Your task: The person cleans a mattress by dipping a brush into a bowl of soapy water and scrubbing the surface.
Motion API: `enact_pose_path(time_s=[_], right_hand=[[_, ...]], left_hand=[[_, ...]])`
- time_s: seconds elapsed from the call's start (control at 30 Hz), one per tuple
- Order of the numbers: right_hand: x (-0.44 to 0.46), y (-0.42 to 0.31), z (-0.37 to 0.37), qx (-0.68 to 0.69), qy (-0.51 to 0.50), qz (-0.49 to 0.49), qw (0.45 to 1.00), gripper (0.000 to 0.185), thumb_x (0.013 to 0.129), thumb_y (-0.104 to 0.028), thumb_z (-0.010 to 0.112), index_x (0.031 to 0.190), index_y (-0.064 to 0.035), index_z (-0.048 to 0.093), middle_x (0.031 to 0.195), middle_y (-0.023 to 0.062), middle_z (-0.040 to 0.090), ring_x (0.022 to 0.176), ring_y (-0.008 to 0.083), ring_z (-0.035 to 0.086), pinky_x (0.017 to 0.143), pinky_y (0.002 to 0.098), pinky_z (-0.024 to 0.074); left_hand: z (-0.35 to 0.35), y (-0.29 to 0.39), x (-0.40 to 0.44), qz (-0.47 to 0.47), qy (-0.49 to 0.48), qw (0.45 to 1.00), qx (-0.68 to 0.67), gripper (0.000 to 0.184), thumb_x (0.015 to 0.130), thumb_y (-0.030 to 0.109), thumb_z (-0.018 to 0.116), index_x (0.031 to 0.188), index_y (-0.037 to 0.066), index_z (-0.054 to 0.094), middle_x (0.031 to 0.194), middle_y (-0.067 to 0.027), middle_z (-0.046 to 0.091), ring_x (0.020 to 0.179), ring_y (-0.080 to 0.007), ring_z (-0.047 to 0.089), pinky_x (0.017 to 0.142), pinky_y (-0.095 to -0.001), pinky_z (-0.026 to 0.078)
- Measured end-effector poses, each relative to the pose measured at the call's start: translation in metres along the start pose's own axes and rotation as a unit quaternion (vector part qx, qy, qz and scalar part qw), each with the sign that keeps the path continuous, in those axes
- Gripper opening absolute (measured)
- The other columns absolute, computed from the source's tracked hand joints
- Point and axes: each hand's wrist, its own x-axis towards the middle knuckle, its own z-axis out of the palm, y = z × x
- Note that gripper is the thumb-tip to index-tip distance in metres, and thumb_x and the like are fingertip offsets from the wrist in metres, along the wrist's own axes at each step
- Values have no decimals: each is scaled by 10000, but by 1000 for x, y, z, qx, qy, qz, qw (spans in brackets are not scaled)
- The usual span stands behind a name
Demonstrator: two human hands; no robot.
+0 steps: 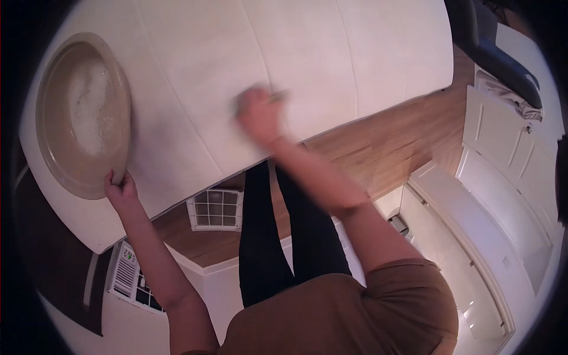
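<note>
My left hand [121, 188] pinches the near rim of a beige oval basin [56, 112], thumb and fingers closed on its edge. The basin holds liquid with white foam and rests tilted toward me on a white padded surface [313, 53] with long seams. At the middle of that surface, my right hand [260, 115] is closed and smeared by motion. A small dark and yellow-green thing shows at its fingers, too blurred to name. It looks pressed against the padding.
Wood flooring [378, 133] runs below the padded surface's near edge. A white gridded panel [216, 210] and an air conditioner [127, 269] are at lower left. A dark chair [503, 59] stands at upper right, near a white door [503, 127].
</note>
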Motion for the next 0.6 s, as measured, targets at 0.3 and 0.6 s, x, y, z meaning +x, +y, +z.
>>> enact_pose_path(time_s=[0.3, 0.6], right_hand=[[13, 133, -40, -5, 83, -59, 995, 228, 692, -184, 614, 919, -160, 622, 1005, 56, 580, 1039, 261, 497, 775, 522, 374], [-45, -35, -8, 62, -134, -88, 985, 306, 707, -291, 608, 964, -124, 625, 1062, 99, 562, 1081, 273, 500, 880, 642, 339]], left_hand=[[-5, 21, 12, -10, 0, 1000, 19, 262, 848, -4, 531, 1104, -53, 507, 1058, -168, 594, 981, -304, 610, 846, -413, 548], [-2, 13, 4, 13, 2, 1000, 29, 270, 843, -4, 538, 1106, -53, 506, 1061, -166, 592, 975, -302, 602, 821, -404, 541]])
